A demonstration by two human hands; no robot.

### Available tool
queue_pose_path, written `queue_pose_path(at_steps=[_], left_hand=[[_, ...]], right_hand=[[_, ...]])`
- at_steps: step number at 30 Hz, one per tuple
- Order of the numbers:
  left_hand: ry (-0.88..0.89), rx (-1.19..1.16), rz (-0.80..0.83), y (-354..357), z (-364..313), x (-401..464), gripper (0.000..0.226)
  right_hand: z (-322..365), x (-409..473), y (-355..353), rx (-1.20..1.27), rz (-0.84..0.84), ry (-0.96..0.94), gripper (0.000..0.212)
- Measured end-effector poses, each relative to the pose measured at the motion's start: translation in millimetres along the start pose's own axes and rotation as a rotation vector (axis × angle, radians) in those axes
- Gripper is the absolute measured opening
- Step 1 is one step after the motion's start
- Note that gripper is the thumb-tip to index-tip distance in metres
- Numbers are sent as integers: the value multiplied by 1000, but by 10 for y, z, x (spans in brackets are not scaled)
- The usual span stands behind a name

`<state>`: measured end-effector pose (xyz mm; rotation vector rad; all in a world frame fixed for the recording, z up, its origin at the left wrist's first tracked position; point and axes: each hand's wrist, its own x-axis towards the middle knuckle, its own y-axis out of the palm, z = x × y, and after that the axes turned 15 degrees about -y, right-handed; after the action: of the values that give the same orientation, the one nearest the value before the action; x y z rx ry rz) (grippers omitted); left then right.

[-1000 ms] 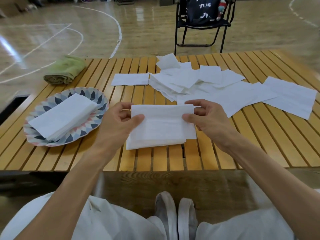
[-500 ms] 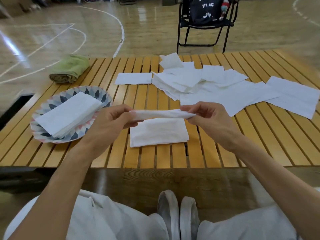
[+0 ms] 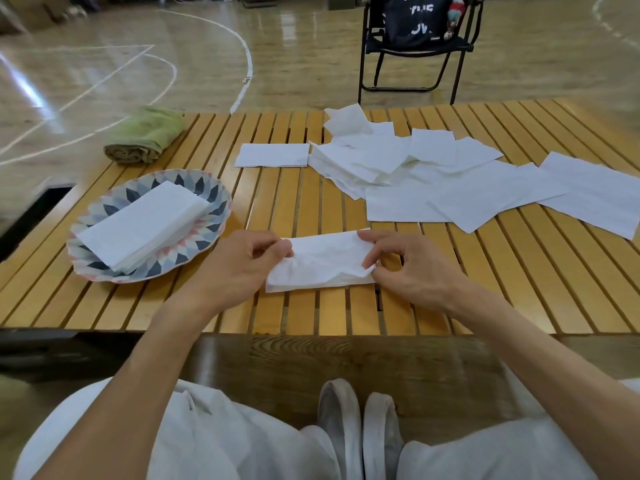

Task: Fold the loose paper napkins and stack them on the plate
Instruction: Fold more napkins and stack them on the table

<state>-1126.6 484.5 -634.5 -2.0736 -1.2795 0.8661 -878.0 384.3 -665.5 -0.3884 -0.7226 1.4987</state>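
A white paper napkin [image 3: 320, 263], folded into a narrow strip, lies on the slatted wooden table [image 3: 485, 289] near its front edge. My left hand [image 3: 242, 268] pinches its left end and my right hand [image 3: 405, 268] pinches its right end. To the left, a patterned plate [image 3: 211, 216] carries a stack of folded napkins [image 3: 145, 225]. A heap of loose unfolded napkins [image 3: 433, 174] spreads over the far right of the table, and one folded napkin [image 3: 272, 155] lies apart at the back middle.
A rolled green towel [image 3: 143, 135] sits at the table's back left corner. A black folding chair [image 3: 415, 39] with a dark bag stands on the gym floor behind the table. My knees and shoes show below the table's front edge.
The napkin's far half was lifted and brought toward me over the near half; it now lies as a narrow strip on the table, with both hands lowered onto its ends.
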Motion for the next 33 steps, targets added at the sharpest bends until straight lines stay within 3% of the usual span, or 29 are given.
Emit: queue_pose_path(at_steps=[8, 13, 16, 19, 23, 27, 30, 33], left_hand=[[30, 160, -2, 45, -18, -8, 19], [127, 352, -230, 198, -5, -27, 17], [227, 300, -191, 341, -103, -63, 19], [296, 397, -179, 448, -143, -62, 28], [248, 490, -170, 486, -92, -27, 36], [265, 469, -170, 476, -107, 13, 35], [285, 478, -99, 445, -147, 123, 52], [245, 501, 7, 430, -181, 220, 88]], right_hand=[[-25, 7, 0, -52, 49, -2, 19], [33, 23, 29, -194, 19, -89, 20], [93, 59, 106, -273, 26, -145, 26], [76, 90, 193, -357, 147, -147, 38], [-53, 99, 226, -438, 260, -85, 51], [-64, 117, 199, -410, 221, -76, 59], [19, 199, 125, -348, 232, -88, 87], [81, 310, 17, -344, 348, -63, 108]])
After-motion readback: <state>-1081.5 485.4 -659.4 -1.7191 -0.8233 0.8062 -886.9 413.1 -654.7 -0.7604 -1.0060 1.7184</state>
